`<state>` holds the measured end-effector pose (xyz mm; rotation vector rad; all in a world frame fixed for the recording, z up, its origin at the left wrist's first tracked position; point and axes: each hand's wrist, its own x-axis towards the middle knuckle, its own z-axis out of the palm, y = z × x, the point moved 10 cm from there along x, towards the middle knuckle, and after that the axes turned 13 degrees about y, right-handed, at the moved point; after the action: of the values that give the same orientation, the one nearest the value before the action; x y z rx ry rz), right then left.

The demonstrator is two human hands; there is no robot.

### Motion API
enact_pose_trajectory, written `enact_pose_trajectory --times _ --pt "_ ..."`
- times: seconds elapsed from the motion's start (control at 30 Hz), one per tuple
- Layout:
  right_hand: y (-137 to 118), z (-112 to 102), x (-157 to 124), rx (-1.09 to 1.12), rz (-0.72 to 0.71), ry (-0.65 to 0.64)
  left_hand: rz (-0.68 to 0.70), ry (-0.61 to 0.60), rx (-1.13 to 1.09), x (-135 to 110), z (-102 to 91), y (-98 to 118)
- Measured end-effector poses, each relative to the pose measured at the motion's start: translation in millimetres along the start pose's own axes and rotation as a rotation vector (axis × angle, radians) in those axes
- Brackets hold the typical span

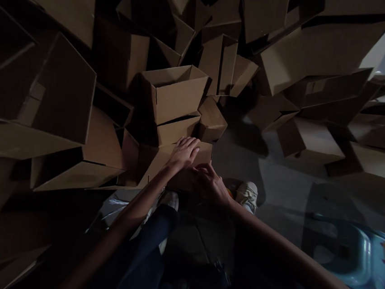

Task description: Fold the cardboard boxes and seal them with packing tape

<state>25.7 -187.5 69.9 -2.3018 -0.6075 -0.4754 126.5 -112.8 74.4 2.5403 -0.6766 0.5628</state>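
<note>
Low in front of me, between my feet, is a brown cardboard box [205, 151]. My left hand [184, 153] lies across its top with the fingers close together and nearly flat. On the near right side, my right hand [212, 182] has its fingers bent against the box edge, partly lost in shadow. Just beyond, an open-topped carton [181, 99] rests tilted on another box [178, 130]. A smaller carton [212, 119] leans beside them on the right.
Cardboard boxes are heaped all around, with a large open one [62, 86] at the left and a long one [320, 52] at the upper right. A light-blue plastic stool [361, 260] stands at lower right on the grey floor [284, 185]. My shoe [247, 195] is near the right hand.
</note>
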Motion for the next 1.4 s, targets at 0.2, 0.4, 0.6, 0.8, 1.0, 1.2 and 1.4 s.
enact_pose_trajectory --times 0.2,0.4,0.6,0.8,1.0,1.2,1.4 --pt "-3.4 -3.7 -2.8 0.089 -0.063 0.153 -0.005 -0.017 0.023 -2.5 -1.0 2.0" --pt "39.0 3.1 -6.5 0.005 0.120 0.155 0.012 0.028 -0.003 -6.1 -8.5 6.8" --pt "58.6 11.9 -6.4 -0.099 0.254 0.031 0.034 0.065 -0.036 -10.1 -9.1 15.8" --pt "14.2 8.3 -0.7 -0.243 0.053 0.125 0.020 0.066 -0.063 -13.2 -9.3 14.1" --pt "29.7 4.1 8.1 -0.295 0.159 0.178 0.056 0.123 -0.054 -17.4 -12.7 21.3" --pt "49.1 6.3 15.0 -0.284 0.218 0.082 0.084 0.190 -0.062 -22.3 -17.3 29.4" --pt "49.6 6.0 14.5 -0.266 0.229 0.064 0.084 0.209 -0.089 -23.7 -19.9 28.9"
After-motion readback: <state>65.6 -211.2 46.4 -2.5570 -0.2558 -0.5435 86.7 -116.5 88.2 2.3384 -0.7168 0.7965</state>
